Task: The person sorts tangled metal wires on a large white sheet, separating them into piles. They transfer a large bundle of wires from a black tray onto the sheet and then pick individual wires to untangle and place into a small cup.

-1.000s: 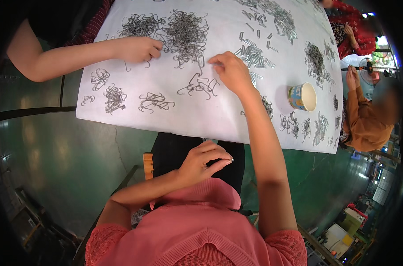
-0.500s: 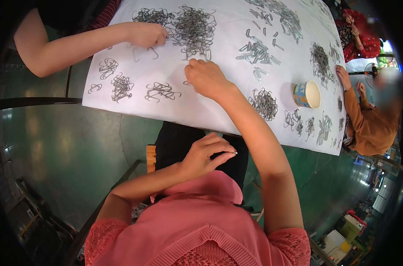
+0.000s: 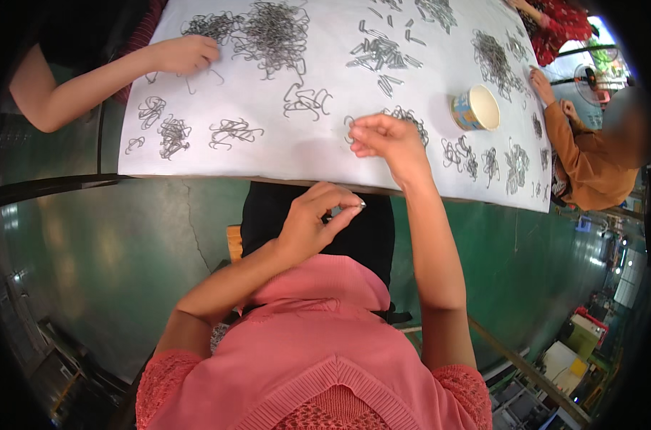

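My left hand (image 3: 315,221) is held over my lap, just off the table's near edge. Thumb and forefinger pinch a small silvery metal piece (image 3: 362,205), mostly covered by the fingers. Above the near part of the table, my right hand (image 3: 391,143) has its fingers drawn together, and a thin bent wire hook (image 3: 348,129) shows at their tips. To its left lies a loose cluster of wire hooks (image 3: 307,102). Another small pile of wire hooks (image 3: 411,123) is partly hidden behind the right hand.
The white-covered table (image 3: 297,154) carries a large heap of hooks (image 3: 272,39), short metal strips (image 3: 383,56) and several small hook piles. A paper cup (image 3: 476,109) stands at right. A co-worker's hand (image 3: 189,55) reaches in from the left; a person in brown (image 3: 591,165) sits right.
My right hand has moved right and nearer, away from the big heap, uncovering the loose hook cluster. My left hand keeps its pinch. The view has shifted, and the co-worker's hand has drawn back left.
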Available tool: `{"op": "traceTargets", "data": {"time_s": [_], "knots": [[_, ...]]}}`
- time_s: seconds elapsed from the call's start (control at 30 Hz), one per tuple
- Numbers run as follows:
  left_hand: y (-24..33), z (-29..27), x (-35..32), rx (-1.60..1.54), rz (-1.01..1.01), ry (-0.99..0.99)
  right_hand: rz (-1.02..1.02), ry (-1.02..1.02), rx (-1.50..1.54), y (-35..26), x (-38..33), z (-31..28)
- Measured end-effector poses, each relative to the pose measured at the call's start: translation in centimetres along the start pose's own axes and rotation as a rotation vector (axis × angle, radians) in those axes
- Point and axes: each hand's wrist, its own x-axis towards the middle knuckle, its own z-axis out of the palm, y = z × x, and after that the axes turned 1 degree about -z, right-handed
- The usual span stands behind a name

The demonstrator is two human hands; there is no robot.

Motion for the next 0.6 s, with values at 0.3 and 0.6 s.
{"op": "traceTargets", "data": {"time_s": [0.3, 0.6], "knots": [[0.0, 0.9, 0.3, 0.025, -0.008, -0.005, 0.035, 0.167, 0.379, 2.5, -10.9, -0.2], [-0.3, 2.1, 0.5, 0.021, 0.067, 0.005, -0.035, 0.341, 0.457, 3.8, -10.7, 0.8]]}}
